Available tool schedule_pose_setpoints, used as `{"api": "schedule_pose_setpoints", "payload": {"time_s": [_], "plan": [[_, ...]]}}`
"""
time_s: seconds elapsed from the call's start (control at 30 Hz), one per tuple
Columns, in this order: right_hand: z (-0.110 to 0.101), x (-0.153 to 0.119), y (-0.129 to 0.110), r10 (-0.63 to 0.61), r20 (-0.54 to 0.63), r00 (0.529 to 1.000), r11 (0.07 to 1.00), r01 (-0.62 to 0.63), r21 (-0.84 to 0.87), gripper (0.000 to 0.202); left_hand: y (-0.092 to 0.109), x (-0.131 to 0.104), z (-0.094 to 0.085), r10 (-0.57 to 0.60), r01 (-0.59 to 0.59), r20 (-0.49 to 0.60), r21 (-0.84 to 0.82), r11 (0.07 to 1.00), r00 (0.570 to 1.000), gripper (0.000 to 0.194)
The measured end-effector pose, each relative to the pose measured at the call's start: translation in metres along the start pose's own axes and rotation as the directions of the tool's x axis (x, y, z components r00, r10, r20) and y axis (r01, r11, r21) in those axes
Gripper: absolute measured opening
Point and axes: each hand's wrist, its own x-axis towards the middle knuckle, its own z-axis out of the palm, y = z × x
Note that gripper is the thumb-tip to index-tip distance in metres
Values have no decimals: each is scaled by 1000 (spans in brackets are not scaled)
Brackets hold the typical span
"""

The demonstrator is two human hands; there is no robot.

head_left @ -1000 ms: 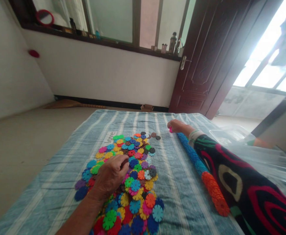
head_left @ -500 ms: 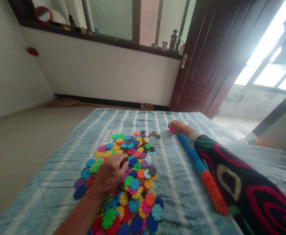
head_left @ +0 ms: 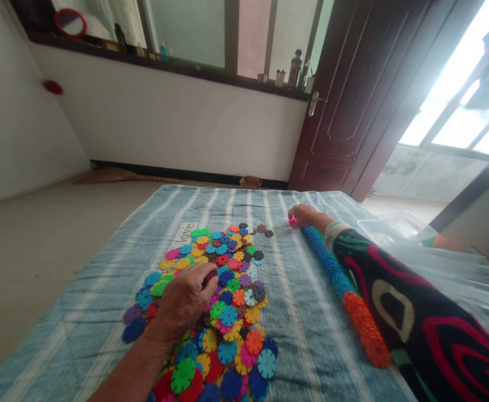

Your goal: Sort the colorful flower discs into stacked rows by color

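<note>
A wide pile of colourful notched plastic discs (head_left: pixel 228 316) lies on the striped cloth. My left hand (head_left: pixel 190 293) rests over the left part of the pile with its fingers curled in; whatever they may hold is hidden. On the right, a long row of tightly stacked discs (head_left: pixel 332 272) runs from the far end toward me, blue then orange at the near end. My right hand (head_left: pixel 303 216) is at the far end of this row, its fingers closed on a pink disc (head_left: pixel 292 222).
Clear plastic containers (head_left: pixel 395 230) stand on the right beyond my sleeve. A few dark discs (head_left: pixel 268 233) lie apart near the top of the pile. Behind the cloth-covered surface (head_left: pixel 177 201) are a small cardboard box (head_left: pixel 250 182), a wall and a dark red door (head_left: pixel 345 111).
The pink disc has turned slightly in my right hand and shows more of its edge. My left hand looks almost the same; the view has shifted a little.
</note>
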Motion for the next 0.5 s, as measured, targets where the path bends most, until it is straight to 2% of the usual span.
{"api": "schedule_pose_setpoints", "payload": {"time_s": [0.17,0.5], "plan": [[0,-3,-3,20,28,999,1000,-19,-17,26,1,0,-1,-6,6,15,-15,1000,1000,21],[4,-3,-2,50,27,998,999,-49,-23,33,0,1,0,-9,9,3,-8,1000,1000,21]]}}
